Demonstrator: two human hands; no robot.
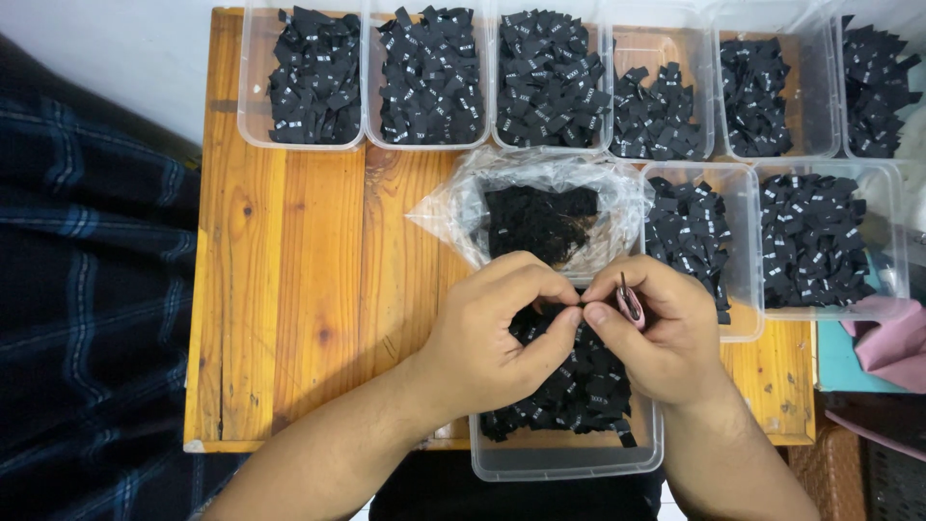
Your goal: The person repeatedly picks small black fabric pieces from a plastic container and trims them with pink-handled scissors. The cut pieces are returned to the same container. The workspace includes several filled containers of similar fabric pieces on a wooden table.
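- A person's left hand and right hand meet fingertip to fingertip above the near tub, a clear plastic box that overhangs the front edge of the wooden table.
- The left hand is closed in a pinch, thumb and forefinger pressed together on a small black label held between the two hands.
- The right hand is curled shut around small snips with a pinkish grip, the dark tip poking up between the fingers; its thumb also touches the label.
- The near tub holds a loose heap of black fabric labels with tiny white print, lying directly under both hands.
- Just behind the near tub sits a crumpled clear plastic bag, open at the top, with more black labels inside.
- To the right of the near tub stand two more clear tubs, side by side and filled with the same black labels.
- Along the far edge of the table, well behind the near tub, runs a row of six clear tubs, each with a pile of black labels.
- Left of the table lies dark blue plaid cloth.
- Right of the near tub, past the table's corner, pink fabric rests on a teal surface.
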